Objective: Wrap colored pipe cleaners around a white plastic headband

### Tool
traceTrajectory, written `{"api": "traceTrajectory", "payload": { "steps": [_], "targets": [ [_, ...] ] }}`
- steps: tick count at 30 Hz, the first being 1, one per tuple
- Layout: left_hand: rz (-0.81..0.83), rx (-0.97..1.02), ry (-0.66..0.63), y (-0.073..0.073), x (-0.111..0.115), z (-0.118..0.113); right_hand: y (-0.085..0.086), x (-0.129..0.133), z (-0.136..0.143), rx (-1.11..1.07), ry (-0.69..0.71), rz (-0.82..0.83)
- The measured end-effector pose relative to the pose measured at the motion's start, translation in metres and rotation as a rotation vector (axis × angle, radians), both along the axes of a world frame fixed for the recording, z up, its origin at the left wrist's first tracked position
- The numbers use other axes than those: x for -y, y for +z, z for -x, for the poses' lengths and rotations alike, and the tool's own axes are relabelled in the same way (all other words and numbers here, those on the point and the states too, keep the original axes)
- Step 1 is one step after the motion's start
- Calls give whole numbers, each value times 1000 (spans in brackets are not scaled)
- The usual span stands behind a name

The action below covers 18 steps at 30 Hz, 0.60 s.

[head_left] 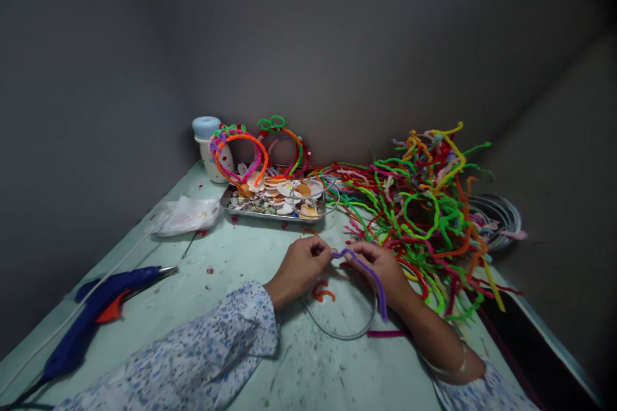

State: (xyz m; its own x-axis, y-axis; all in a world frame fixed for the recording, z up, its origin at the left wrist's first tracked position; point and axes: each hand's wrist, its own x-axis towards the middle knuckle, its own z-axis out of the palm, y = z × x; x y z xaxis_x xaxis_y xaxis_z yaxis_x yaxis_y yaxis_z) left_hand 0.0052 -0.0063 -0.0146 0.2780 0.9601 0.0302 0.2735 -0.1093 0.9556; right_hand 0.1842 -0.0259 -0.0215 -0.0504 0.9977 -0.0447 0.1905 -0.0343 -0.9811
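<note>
A purple pipe cleaner (370,271) runs between my two hands, its long end hanging down past the right one. My left hand (301,270) pinches one tip of it. With fingers closed, my right hand (380,270) grips it a short way along. Below the hands lies a grey wire loop (344,338) on the table; whether either hand touches it I cannot tell. Inside the loop rest short curled orange pipe cleaner pieces (324,292). A magenta pipe cleaner piece (386,334) lies by my right wrist.
A blue glue gun (106,298) lies at left with its cord. Behind my hands stands a metal tray (270,214) of shells, with decorated headbands (241,141) and a lidded jar (212,154). A plastic bag (186,215) lies nearby. Tangled pipe cleaners (429,205) and coiled wire (501,218) fill the right.
</note>
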Motion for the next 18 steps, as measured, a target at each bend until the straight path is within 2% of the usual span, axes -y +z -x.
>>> {"api": "traceTrajectory", "payload": {
  "steps": [7,18],
  "targets": [
    [-51,-77,-22,5,3,1,6,0,2,1,13,-7],
    [-240,-275,-28,14,9,2,10,0,0,58,37,-85]
  ]
}}
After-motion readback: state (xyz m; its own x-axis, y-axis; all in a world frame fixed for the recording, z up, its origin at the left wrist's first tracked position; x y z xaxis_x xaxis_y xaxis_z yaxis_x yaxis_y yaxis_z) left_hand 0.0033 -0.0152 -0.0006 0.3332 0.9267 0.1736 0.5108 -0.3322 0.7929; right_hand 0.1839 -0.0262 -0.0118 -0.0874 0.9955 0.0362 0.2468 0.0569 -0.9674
